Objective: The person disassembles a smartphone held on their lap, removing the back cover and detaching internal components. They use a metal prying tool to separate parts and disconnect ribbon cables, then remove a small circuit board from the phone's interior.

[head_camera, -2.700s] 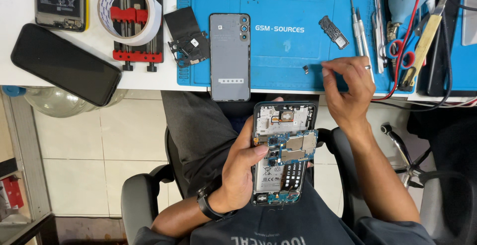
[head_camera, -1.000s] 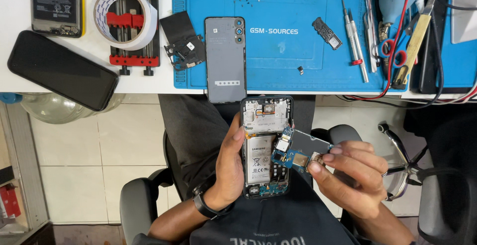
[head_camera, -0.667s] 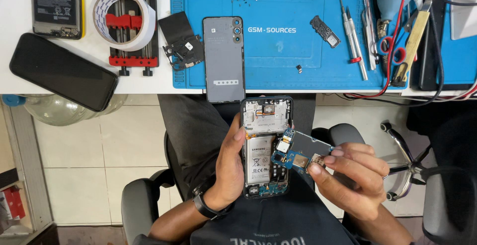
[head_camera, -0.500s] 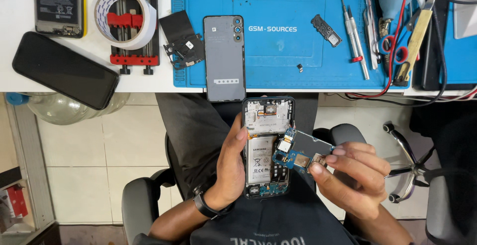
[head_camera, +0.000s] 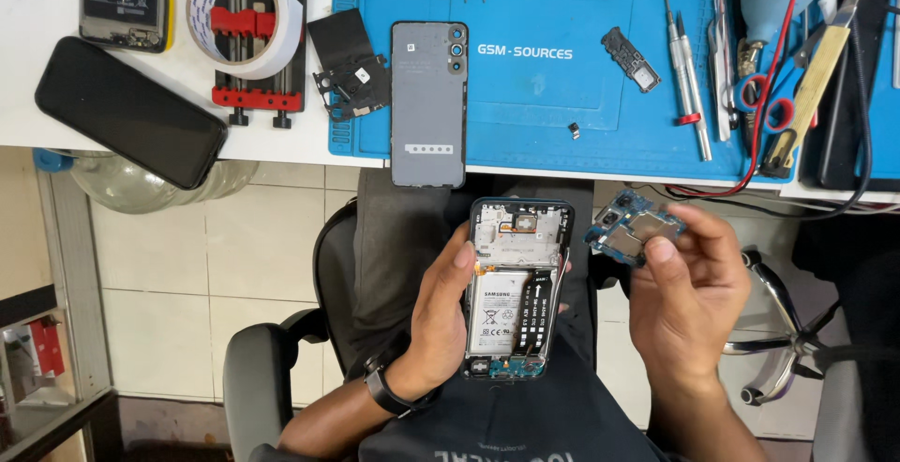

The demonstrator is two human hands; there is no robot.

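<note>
Your left hand [head_camera: 441,317] wraps the opened phone [head_camera: 518,289] from its left edge, thumb laid on the frame near the top, fingers curled behind. Inside the shell: a white-labelled battery [head_camera: 497,312] just right of your thumb, a dark flex strip beside it, and a bare upper bay above.

Your right hand [head_camera: 689,298] pinches the blue circuit board [head_camera: 633,228] between thumb and fingertips, held clear of the phone, up and to the right of it. Grip closed on the board's right end.

Above your fingers, on the blue work mat [head_camera: 562,96]: a grey back cover [head_camera: 428,101] lying flat with a small pale rectangular sticker near its lower end; white lettering is printed on the mat just right of it. Screwdrivers [head_camera: 689,78] lie farther right. Left of the mat, a roll of white tape [head_camera: 242,12] sits on a red clamp, and a black phone [head_camera: 131,111] lies face up nearby.
</note>
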